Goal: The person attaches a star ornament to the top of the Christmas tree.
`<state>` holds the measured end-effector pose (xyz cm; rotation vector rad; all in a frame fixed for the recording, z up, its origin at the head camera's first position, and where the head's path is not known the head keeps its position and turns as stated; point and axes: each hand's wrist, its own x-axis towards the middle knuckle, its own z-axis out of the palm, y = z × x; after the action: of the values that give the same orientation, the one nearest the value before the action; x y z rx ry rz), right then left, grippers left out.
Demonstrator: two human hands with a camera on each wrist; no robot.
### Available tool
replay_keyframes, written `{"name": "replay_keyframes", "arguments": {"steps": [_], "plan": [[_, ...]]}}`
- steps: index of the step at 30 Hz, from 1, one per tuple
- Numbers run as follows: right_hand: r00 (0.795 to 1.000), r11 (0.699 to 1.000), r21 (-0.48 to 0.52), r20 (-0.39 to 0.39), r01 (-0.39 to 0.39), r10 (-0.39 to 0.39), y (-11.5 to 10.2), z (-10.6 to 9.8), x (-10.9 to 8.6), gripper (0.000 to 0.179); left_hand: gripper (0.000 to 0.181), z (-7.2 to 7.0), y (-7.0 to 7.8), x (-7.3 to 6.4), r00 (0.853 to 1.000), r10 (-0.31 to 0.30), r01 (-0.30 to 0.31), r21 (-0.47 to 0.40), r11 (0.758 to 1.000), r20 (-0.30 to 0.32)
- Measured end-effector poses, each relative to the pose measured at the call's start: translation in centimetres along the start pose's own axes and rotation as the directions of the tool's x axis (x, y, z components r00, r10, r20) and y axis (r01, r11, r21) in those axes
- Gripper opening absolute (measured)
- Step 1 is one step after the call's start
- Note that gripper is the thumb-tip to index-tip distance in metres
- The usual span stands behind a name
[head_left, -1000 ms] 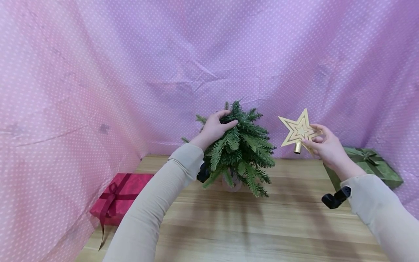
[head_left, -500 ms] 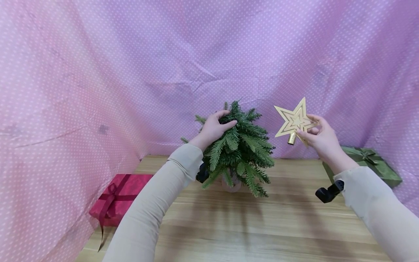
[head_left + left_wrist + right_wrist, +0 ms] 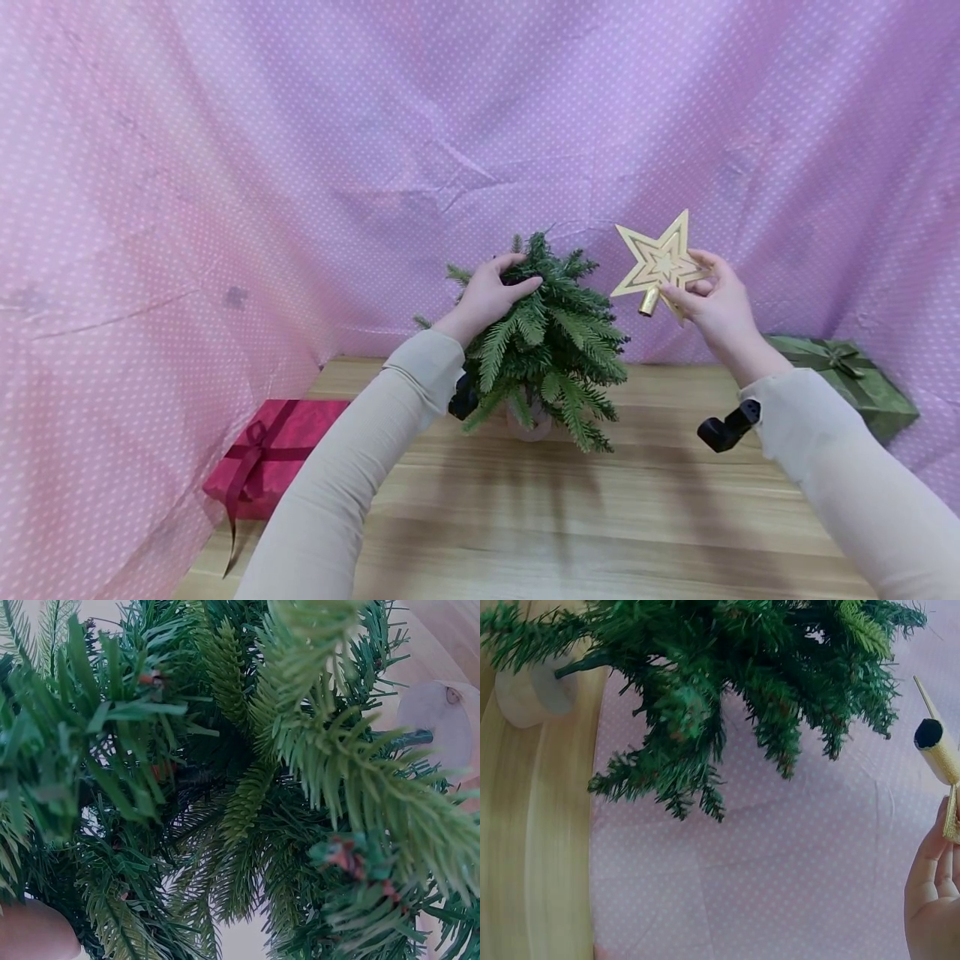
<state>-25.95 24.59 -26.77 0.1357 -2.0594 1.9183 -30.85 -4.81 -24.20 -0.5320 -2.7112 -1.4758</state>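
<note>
Beside the tree (image 3: 562,333), the right hand (image 3: 722,307) pinches the gold star (image 3: 662,260).

Right hand (image 3: 723,312) and gold star (image 3: 663,264) now higher, further left, nearer tree (image 3: 551,342) than before
</note>
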Motion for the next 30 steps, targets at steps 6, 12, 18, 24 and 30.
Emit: {"name": "replay_keyframes", "arguments": {"steps": [6,12,18,24,30], "plan": [[0.999,0.998,0.058,-0.009,0.032,-0.031,-1.0,1.2,0.4,0.074,0.058,0.0,-0.1,0.1,1.000,-0.002,0.002,-0.007,1.000,-0.002],[0.998,0.993,0.098,-0.006,0.068,-0.068,-1.5,2.1,0.7,0.073,0.058,0.0,0.0,0.0,1.000,-0.006,0.006,-0.005,1.000,-0.003],[0.996,0.994,0.061,-0.034,0.087,-0.085,-2.2,3.1,0.8,0.073,0.058,0.1,0.0,-0.1,1.000,-0.005,0.005,0.002,1.000,-0.004],[0.995,0.993,0.066,-0.007,0.095,-0.095,-3.0,4.1,1.0,0.072,0.058,0.1,0.2,-0.2,1.000,-0.011,0.011,-0.001,1.000,-0.010],[0.997,0.995,-0.056,-0.012,0.079,-0.079,-4.1,5.0,1.3,0.069,0.058,0.0,0.3,-0.2,1.000,-0.020,0.020,0.001,1.000,-0.013]]}}
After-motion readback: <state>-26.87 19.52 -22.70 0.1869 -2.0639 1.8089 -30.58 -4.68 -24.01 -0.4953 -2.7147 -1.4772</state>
